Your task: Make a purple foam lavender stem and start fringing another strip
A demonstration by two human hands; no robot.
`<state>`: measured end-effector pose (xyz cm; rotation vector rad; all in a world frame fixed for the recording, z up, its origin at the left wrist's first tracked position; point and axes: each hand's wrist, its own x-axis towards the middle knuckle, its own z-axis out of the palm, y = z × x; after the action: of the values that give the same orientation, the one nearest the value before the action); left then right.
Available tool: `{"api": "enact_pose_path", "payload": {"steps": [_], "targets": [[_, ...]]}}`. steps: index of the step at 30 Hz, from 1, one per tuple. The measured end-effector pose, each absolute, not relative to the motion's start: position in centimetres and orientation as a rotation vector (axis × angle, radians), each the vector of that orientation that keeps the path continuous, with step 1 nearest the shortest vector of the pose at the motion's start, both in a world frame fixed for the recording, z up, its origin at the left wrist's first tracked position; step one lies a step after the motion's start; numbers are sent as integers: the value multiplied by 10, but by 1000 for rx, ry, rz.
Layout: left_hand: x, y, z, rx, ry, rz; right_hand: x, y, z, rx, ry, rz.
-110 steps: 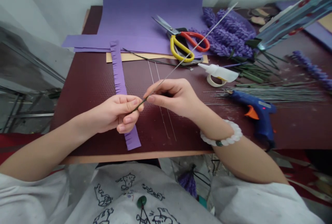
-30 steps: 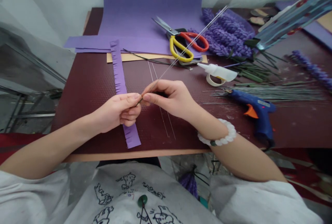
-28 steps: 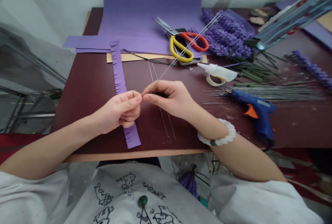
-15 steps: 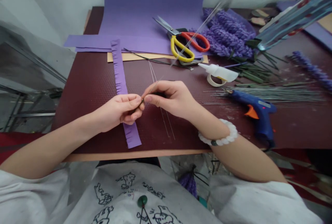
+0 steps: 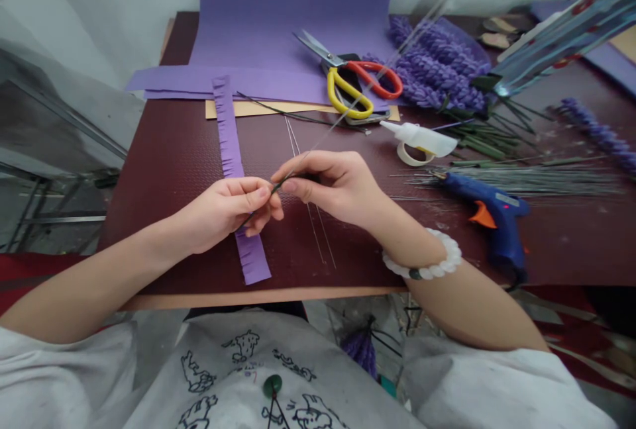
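Above the near part of the dark red surface (image 5: 163, 171), the head view shows both hands meeting, fingertips just beside each other, on one thin wire assembly (image 5: 281, 183). The left hand (image 5: 238, 207) pinches its dark green lower part between thumb and forefinger, the other fingers loosely curled. The right hand (image 5: 335, 184), with a white beaded bracelet (image 5: 444, 253) at its wrist, pinches it just above. The bare upper length slants away to the right, passing in front of the scissors (image 5: 334, 60); its far end is blurred, and the strand count cannot be confirmed. A fringed purple strip (image 5: 229, 131) lies beneath the left hand, partly hidden by it. Two loose wires (image 5: 313, 227) lie under the right hand. Farther right are a white bottle (image 5: 427, 139), a blue glue gun (image 5: 489, 194) and a wire bundle (image 5: 536, 179). Purple flower spikes (image 5: 437, 71) lie behind the bottle.
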<state>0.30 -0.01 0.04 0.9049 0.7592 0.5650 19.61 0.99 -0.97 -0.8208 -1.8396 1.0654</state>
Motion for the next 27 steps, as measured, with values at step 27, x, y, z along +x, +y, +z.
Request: {"api": "enact_pose_path", "payload": {"steps": [27], "targets": [[0, 2, 1, 786, 693, 405, 193, 9, -12, -843, -1766, 1218]]}}
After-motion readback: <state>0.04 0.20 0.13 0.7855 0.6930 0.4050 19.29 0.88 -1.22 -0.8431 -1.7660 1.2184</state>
